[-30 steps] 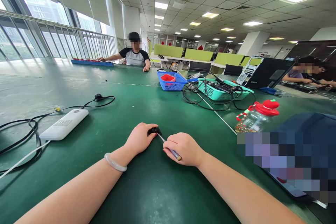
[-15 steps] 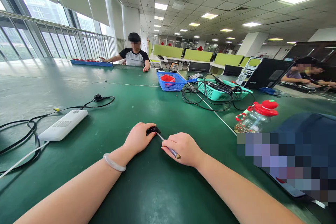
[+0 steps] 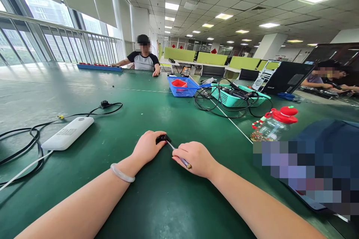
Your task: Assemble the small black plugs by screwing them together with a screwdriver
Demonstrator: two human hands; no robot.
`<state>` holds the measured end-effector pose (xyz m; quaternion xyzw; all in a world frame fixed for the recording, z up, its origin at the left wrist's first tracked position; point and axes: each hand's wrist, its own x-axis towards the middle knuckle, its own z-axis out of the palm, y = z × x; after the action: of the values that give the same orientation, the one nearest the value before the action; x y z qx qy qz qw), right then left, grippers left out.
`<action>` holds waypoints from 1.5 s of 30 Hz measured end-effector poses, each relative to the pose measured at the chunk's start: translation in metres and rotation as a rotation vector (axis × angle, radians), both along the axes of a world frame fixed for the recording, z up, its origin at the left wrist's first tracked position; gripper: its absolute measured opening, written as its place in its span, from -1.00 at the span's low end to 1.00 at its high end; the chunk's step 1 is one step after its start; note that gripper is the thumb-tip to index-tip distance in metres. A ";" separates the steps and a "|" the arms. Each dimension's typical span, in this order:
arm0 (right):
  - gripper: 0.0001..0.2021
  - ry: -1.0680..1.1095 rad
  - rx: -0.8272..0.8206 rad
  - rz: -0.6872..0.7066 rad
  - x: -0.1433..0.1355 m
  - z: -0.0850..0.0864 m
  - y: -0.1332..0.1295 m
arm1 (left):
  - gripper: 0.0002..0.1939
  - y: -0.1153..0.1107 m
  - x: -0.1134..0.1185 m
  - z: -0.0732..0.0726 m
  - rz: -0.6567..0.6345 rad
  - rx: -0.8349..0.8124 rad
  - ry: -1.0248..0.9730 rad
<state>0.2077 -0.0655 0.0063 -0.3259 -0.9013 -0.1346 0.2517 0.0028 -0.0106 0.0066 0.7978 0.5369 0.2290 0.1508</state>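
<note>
Between thumb and fingers, my left hand (image 3: 147,146) grips a small black part (image 3: 162,139) at the table's middle; its exact kind is too small to make out. My right hand (image 3: 195,159) is closed around a screwdriver (image 3: 185,163) with a thin metal shaft. The shaft slants up to the left, and its tip meets the right end of the black part. My fingers hide some of the part and most of the screwdriver's handle. A pale bangle (image 3: 122,173) circles my left wrist.
On the green table (image 3: 140,209), a white power bank-like box (image 3: 68,133) and black cables lie left. Ahead are a blue basket (image 3: 183,90) and a teal basket (image 3: 235,101) with cables. A red-lidded bottle (image 3: 273,127) stands right. A person (image 3: 144,59) sits across.
My hands, the black part and the screwdriver stay almost in place. Across the table, the person's outstretched hand and the blue strip near it have shifted slightly right.
</note>
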 end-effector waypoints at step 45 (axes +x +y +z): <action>-0.78 0.002 0.074 0.050 0.000 0.001 0.000 | -0.64 0.000 0.000 -0.001 -0.054 -0.019 -0.010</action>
<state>0.2081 -0.0654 0.0071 -0.2938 -0.9034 -0.1612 0.2676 0.0026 -0.0102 0.0058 0.8095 0.5165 0.2237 0.1670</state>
